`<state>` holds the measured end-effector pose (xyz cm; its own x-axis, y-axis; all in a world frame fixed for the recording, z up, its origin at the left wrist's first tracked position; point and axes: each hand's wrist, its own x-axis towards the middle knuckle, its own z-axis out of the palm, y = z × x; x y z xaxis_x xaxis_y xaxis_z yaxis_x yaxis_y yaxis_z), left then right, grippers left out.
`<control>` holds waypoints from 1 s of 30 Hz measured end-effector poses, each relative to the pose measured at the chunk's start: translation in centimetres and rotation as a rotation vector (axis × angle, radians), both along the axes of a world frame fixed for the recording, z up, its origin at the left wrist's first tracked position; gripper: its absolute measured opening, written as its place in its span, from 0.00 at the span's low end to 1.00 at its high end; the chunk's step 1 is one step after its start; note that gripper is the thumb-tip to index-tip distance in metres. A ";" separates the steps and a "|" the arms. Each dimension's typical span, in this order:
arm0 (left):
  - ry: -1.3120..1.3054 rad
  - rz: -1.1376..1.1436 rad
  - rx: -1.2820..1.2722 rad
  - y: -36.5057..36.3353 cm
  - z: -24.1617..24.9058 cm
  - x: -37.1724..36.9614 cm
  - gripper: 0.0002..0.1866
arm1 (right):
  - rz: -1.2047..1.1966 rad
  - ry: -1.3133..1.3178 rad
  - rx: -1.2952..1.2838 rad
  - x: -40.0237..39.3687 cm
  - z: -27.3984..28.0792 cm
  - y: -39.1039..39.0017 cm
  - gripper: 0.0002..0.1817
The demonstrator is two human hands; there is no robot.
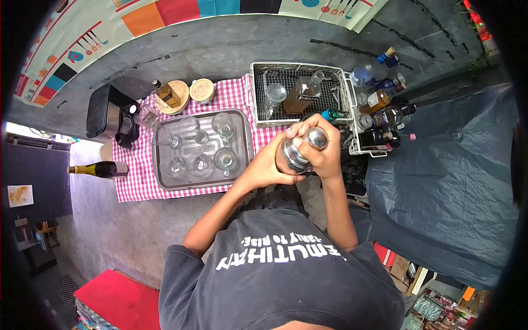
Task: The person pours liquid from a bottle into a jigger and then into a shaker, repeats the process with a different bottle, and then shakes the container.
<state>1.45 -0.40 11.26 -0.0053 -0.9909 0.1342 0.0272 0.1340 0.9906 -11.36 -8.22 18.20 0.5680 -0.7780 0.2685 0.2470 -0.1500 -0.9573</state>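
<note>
A metal cocktail shaker (295, 155) is held up in front of my chest, near the table's front edge. My left hand (273, 162) is wrapped round its body. My right hand (320, 144) grips its upper part, with fingers around the rounded silver cap. Behind my hands is a white wire basket (301, 66) holding a glass carafe (274, 98) and a squarish brown bottle (302, 96). To the left of my hands, a brown tray (158, 175) carries several clear glasses (225, 159). A green bottle cap (329, 114) shows just past my right hand.
On the checked cloth (132, 190) lie a dark wine bottle (98, 170) at the left and a black machine (104, 113). A small amber bottle (168, 94) is near a wooden-lidded jar (202, 91). At the right, a white rack (357, 144) holds several bottles beside dark plastic sheeting (440, 187).
</note>
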 end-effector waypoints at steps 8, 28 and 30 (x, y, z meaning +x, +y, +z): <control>0.089 0.148 0.096 0.8 1.8 -2.1 0.41 | -0.059 0.028 -0.011 -0.6 0.6 0.7 0.08; -0.025 0.195 0.110 1.0 2.3 -1.6 0.37 | -0.142 0.057 -0.027 0.3 1.1 1.6 0.09; -0.029 0.165 0.098 0.8 2.7 -1.2 0.38 | -0.115 0.043 -0.026 0.3 1.6 1.4 0.09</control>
